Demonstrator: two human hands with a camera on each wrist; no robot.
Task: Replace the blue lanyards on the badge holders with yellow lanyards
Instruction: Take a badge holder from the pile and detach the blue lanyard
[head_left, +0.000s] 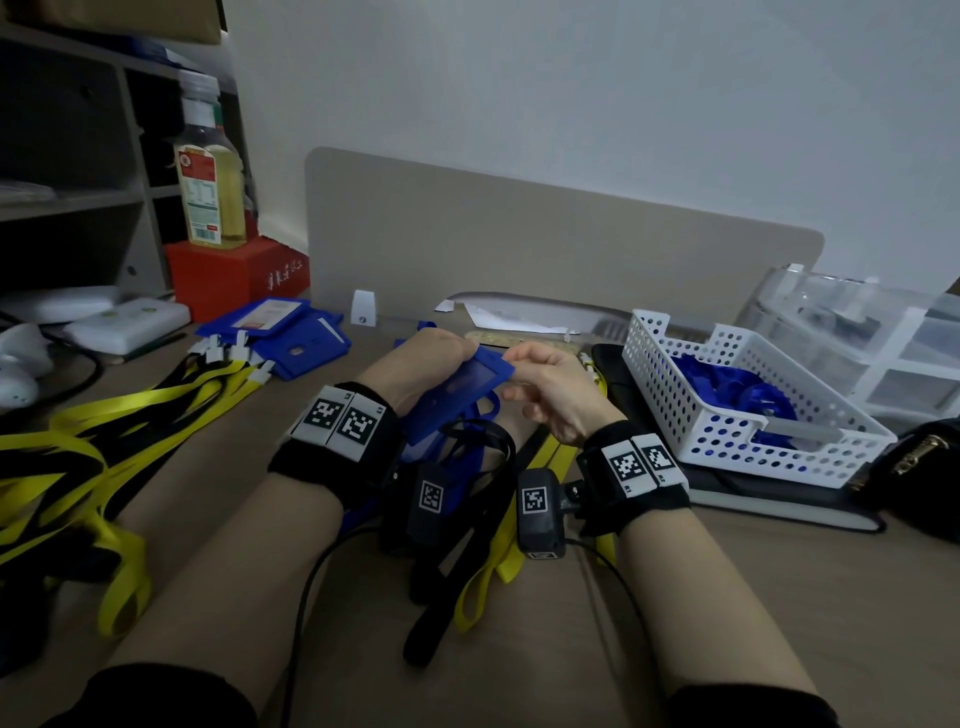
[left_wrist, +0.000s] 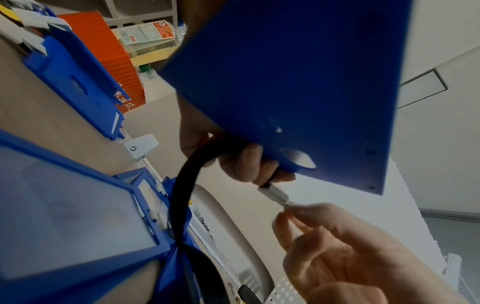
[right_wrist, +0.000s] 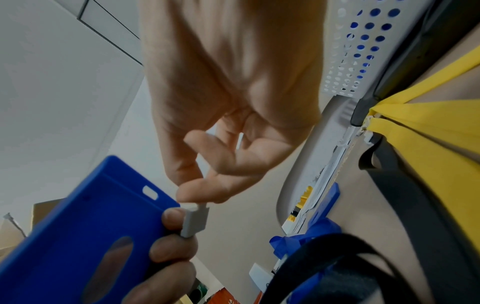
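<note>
— Blue lanyards (head_left: 748, 387) are filling the white basket (head_left: 670, 389); finished holders (head_left: 291, 332) are piling up far left.

— Left hand (head_left: 421, 364) is gripping a badge holder (head_left: 457, 389) and white clip (right_wrist: 194, 224); right hand (head_left: 545, 389) is pinching the clip's tip, mid-attachment.

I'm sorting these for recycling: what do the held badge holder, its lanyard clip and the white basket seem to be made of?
Badge holder: apparently rigid matte blue plastic, with moulded edges and a punched slot. Lanyard clip: probably white plastic, smooth and blocky. White basket: looks like glossy moulded plastic, with evenly perforated walls.
</note>
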